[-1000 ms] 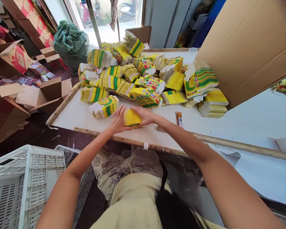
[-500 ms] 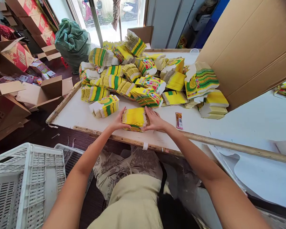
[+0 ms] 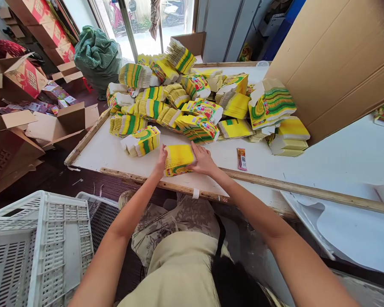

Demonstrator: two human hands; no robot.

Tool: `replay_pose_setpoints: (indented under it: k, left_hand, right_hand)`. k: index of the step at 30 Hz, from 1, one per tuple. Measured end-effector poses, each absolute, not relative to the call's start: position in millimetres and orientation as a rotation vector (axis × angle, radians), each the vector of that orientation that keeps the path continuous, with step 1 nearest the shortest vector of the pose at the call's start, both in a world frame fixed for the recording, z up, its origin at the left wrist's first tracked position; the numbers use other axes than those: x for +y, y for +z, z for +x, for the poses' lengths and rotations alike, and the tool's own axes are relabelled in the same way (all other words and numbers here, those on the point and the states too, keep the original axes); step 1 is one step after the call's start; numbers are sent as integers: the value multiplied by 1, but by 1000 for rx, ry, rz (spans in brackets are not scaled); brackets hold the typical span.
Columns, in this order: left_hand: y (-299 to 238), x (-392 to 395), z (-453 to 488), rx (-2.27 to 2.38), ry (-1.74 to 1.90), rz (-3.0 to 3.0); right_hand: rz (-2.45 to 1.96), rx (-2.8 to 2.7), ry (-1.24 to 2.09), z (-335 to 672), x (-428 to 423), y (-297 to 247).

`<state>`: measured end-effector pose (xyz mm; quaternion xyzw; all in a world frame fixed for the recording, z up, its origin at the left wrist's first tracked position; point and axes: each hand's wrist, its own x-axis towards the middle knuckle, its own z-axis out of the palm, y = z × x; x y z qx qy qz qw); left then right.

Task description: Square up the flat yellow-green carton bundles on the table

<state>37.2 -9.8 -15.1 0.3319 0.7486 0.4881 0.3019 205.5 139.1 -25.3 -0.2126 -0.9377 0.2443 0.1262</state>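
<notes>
At the table (image 3: 115,153) edge, both hands, left (image 3: 161,160) and right (image 3: 203,160), are gripping the stack (image 3: 178,159); squeezing evenly should keep its edges flush.

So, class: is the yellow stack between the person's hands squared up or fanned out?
Squared up. The yellow stack lies as one compact block on the white table, left hand and right hand pressing its opposite ends.

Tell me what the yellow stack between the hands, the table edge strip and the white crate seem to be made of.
Yellow stack: thin printed paper or card, slightly glossy; fine layered sheet edges show. Both the left hand and right hand press its sides.
Table edge strip: bare, unfinished wood, by its pale grain and rough look.
White crate: likely moulded plastic, with a uniform slotted lattice.
</notes>
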Motion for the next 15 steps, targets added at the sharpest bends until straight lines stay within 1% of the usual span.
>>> replay_pose_setpoints:
  k: [2,5,10,12,15]
  left_hand:
    - [-7,-10,42,2000,1285,884]
    - [0,-14,43,2000,1294,898]
    - [-8,-21,30,2142,1327,1022]
    - [-11,-23,21,2233,1204,1153]
    - [-7,-25,8,2255,884,1392]
  right_hand:
    - [-659,-2670,682,203,135,-24]
    - [-600,-2635,692,200,132,-21]
    - [-554,-2683,673,193,131,-15]
    - [-592,-2757,666,190,131,-15]
    - [-612,-2837,661,187,131,-13]
